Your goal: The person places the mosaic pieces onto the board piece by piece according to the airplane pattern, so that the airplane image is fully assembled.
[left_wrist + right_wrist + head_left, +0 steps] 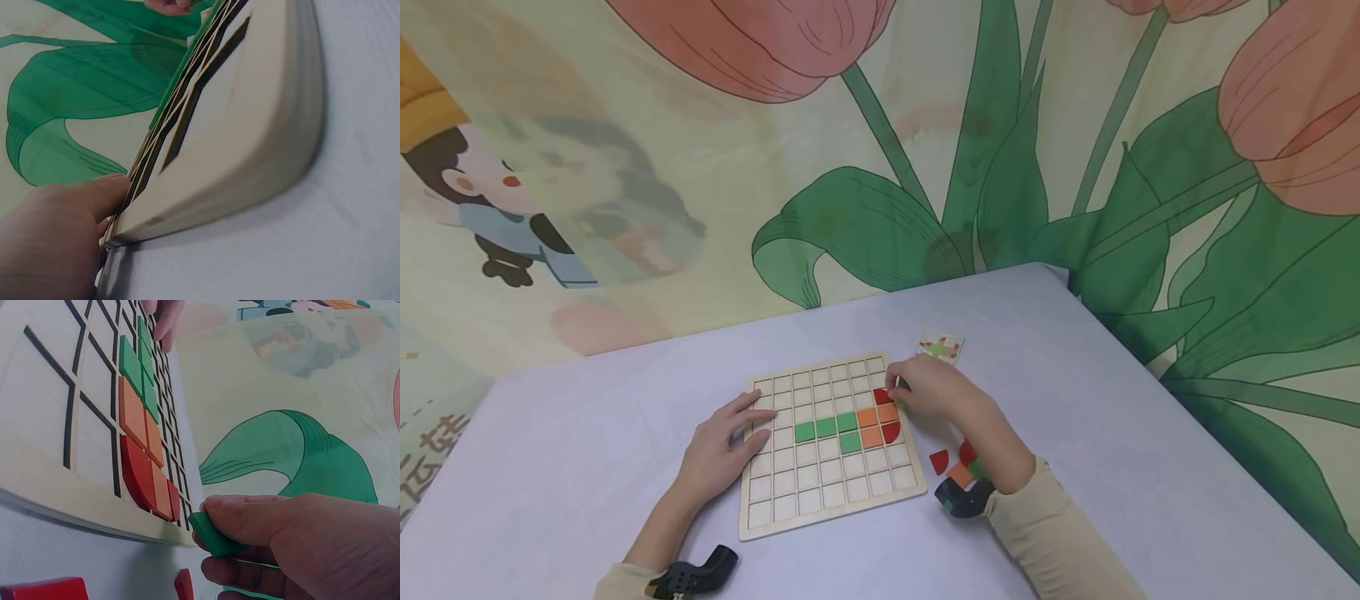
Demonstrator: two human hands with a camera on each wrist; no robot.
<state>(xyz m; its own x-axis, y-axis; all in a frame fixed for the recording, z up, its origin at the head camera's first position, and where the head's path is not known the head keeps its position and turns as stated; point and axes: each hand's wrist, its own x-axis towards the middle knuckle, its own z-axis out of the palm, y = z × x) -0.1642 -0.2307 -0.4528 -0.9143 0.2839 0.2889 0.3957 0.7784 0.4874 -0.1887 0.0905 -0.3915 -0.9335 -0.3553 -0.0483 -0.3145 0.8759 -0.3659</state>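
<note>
A wooden grid board (pixel 831 520) lies on the table with several green square tiles (pixel 826 427), orange squares (pixel 871 437) and two red rounded tiles (pixel 891 432) set in its cells. My left hand (pixel 722 446) rests on the board's left edge, fingers spread over the outer cells; its thumb lies along the rim in the left wrist view. At the board's right edge, beside the upper red tile (pixel 882 396), is my right hand (pixel 940 387). In the right wrist view it pinches a green tile (pixel 215 537) between thumb and fingers, just off the rim.
Loose pieces lie right of the board, partly under the right forearm: a red quarter-round (pixel 939 462), another red piece (pixel 967 452), an orange one (pixel 960 475) and a green one (pixel 977 469). A small patterned card (pixel 942 345) lies behind the right hand. A printed curtain (pixel 700 208) hangs behind the table.
</note>
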